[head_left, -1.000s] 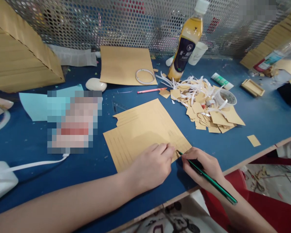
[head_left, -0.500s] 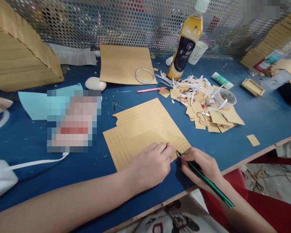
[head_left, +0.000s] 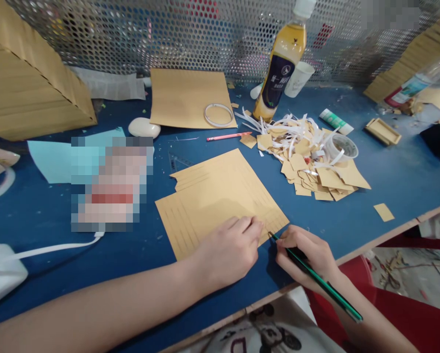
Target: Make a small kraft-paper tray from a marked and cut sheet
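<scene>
My right hand (head_left: 306, 252) grips a green pencil (head_left: 325, 284) whose point touches the lower right edge of a brown kraft paper sheet (head_left: 216, 206). The sheet has a notched upper left corner and groups of short dark pencil lines along its sides. Close beside the pencil tip, my left hand (head_left: 232, 247) rests on the sheet with its fingers curled and pressed together. Whatever may be under those fingertips is hidden. A clear set square (head_left: 179, 161) pokes out past the sheet's far left edge.
Paper scraps and white strips (head_left: 301, 152) lie heaped at right, near a drink bottle (head_left: 279, 73). Behind the sheet are a pink pencil (head_left: 229, 136), a tape ring (head_left: 207, 117) and a brown board (head_left: 186, 95). A blurred-out device (head_left: 113, 181) with a white cable (head_left: 58, 251) lies left.
My right hand has shifted slightly right and down with the green pencil, and the pencil's back end has swung a little toward me. My left hand and the sheet stay in place.
</scene>
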### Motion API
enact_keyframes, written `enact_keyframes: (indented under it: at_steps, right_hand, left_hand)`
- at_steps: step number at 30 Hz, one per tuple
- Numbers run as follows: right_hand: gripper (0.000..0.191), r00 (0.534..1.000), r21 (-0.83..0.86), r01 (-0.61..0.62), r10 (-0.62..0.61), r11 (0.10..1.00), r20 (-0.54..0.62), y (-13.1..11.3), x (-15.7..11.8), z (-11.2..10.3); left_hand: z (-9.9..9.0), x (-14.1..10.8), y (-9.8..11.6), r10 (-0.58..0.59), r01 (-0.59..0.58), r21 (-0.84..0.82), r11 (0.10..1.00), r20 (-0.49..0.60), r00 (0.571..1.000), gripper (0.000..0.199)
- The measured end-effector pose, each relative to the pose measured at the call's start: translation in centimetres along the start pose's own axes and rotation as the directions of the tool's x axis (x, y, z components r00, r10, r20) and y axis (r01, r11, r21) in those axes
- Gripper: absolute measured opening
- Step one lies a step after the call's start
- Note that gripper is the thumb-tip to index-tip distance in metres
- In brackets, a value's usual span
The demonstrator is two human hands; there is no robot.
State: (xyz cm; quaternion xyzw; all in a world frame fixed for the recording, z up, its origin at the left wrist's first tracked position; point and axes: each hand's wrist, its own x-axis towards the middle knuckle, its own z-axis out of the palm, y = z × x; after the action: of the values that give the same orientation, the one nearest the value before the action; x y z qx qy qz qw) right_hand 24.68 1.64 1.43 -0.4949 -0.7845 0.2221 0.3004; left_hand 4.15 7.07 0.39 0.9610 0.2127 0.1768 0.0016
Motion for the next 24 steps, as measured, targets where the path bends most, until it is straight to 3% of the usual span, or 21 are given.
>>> enact_keyframes:
  at_steps: [5, 8, 11, 15, 24]
  right_hand:
    - [0.019, 0.996, 0.08, 0.011, -0.004, 0.997, -0.085, -0.1, -0.1, -0.2]
    - [0.024, 0.987, 0.107, -0.082, 0.096, 0.991, -0.132, 0.4, -0.1, -1.2]
    - [0.025, 0.991, 0.138, -0.126, 0.13, 0.982, -0.017, 1.5, 0.2, -2.4]
    - [0.021, 0.981, 0.252, -0.001, -0.048, 0.968, 0.188, 3.2, 1.2, -3.5]
    - [0.018, 0.949, 0.362, 0.056, -0.163, 0.93, 0.271, 4.3, 2.4, -3.6]
  left_hand:
    - [0.1, 0.0, 0.0, 0.005, -0.005, 0.004, 1.0, -0.012, 1.0, 0.022]
    - [0.1, -0.1, -0.1, 0.009, -0.009, 0.014, 1.0, -0.01, 1.0, 0.023]
    - [0.0, -0.1, -0.1, 0.014, -0.013, 0.014, 1.0, -0.014, 1.0, 0.022]
    - [-0.1, 0.0, -0.1, 0.012, -0.012, 0.023, 1.0, -0.011, 1.0, 0.027]
    - [-0.1, 0.1, 0.0, -0.001, 0.002, 0.009, 1.0, -0.038, 0.999, 0.029]
